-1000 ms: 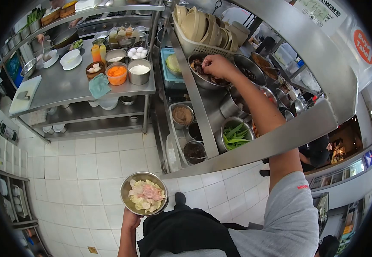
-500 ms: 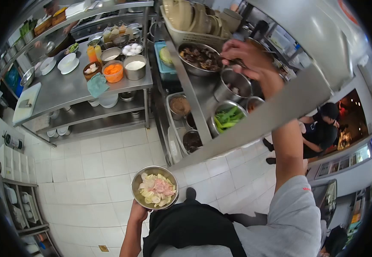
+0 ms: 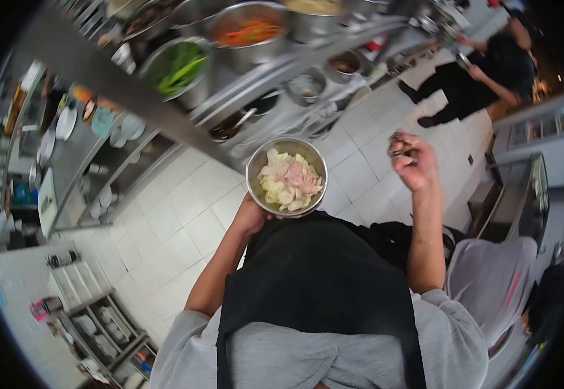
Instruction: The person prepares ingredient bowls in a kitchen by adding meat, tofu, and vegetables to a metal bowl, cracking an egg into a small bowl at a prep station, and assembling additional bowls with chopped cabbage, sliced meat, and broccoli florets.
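Observation:
My left hand (image 3: pixel 251 215) grips a metal bowl (image 3: pixel 254 185) from its lower left side, in front of my apron. Chopped pale cabbage (image 3: pixel 275 170) fills the bowl, with pink sliced meat (image 3: pixel 300 177) on top. Raised to the right of the bowl and apart from it, my right hand (image 3: pixel 417 167) has its fingers curled around dark brown mushroom pieces (image 3: pixel 404 150). The pieces are partly hidden by the fingers.
Ahead, a steel counter holds a pot of green vegetable strips (image 3: pixel 181 70) and a pot of shredded carrot (image 3: pixel 249 32). A metal post (image 3: pixel 123 84) slants down at left. One person (image 3: pixel 489 71) stands at upper right, another in a grey shirt (image 3: pixel 492 279) close at right.
My right hand has left the counter with mushroom pieces and come down to the right. The bowl in my left hand is higher and further right in view. My view has turned right.

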A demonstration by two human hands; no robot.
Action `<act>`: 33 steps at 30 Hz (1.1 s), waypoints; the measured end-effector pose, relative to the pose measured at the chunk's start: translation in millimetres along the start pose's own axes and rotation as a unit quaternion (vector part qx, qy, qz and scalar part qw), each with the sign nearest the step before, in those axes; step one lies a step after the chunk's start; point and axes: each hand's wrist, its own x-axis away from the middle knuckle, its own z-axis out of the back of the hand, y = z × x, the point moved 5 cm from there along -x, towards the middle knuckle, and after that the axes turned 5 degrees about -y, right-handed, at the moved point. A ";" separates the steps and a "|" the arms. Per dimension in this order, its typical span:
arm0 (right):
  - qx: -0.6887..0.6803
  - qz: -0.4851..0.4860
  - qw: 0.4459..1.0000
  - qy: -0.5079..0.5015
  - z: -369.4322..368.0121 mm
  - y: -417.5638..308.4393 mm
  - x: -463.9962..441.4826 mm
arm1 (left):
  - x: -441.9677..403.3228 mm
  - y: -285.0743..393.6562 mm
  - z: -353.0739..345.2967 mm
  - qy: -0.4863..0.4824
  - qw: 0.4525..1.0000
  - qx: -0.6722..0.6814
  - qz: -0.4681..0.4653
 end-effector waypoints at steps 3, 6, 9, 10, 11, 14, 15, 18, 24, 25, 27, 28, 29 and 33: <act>0.138 0.017 0.990 0.032 35.0 -27.9 39.7 | -60.5 -21.5 -89.5 -0.039 0.999 -0.013 0.021; 0.373 0.007 0.928 0.003 37.7 -69.3 56.2 | -111.2 -44.6 -180.2 -0.082 0.995 -0.042 0.044; 0.539 -0.018 0.842 -0.013 16.0 -69.0 35.6 | -139.8 -47.6 -211.3 -0.132 0.985 -0.074 0.082; 0.586 -0.018 0.810 -0.021 11.1 -72.5 31.3 | -152.0 -54.1 -218.0 -0.149 0.981 -0.085 0.088; 0.630 -0.024 0.776 -0.011 11.3 -77.4 27.6 | -163.8 -61.5 -224.9 -0.170 0.975 -0.109 0.097; 0.719 -0.048 0.694 0.012 18.7 -83.0 0.6 | -181.6 -58.9 -238.2 -0.186 0.969 -0.101 0.125; 0.727 -0.047 0.685 0.016 28.2 -93.2 -2.5 | -187.3 -57.2 -252.4 -0.178 0.970 -0.111 0.119; 0.675 -0.022 0.737 0.029 54.5 -123.5 -0.6 | -216.9 -67.4 -278.6 -0.205 0.961 -0.125 0.139; 0.534 -0.050 0.839 0.087 96.0 -196.0 8.9 | -277.8 -76.3 -342.0 -0.266 0.938 -0.137 0.174; 0.521 -0.044 0.848 0.092 110.3 -206.4 4.5 | -291.5 -78.7 -351.4 -0.281 0.931 -0.140 0.188; 0.475 -0.025 0.872 0.111 122.8 -229.8 2.5 | -317.2 -79.9 -372.6 -0.300 0.918 -0.155 0.206; 0.434 0.015 0.892 0.123 128.0 -240.1 5.8 | -326.2 -77.8 -382.1 -0.305 0.917 -0.158 0.204; 0.392 0.056 0.908 0.136 134.7 -254.0 9.3 | -337.4 -73.9 -393.7 -0.311 0.915 -0.162 0.202; 0.574 0.120 0.775 0.236 153.9 -300.5 23.5 | -382.9 -66.2 -441.4 -0.336 0.901 -0.191 0.200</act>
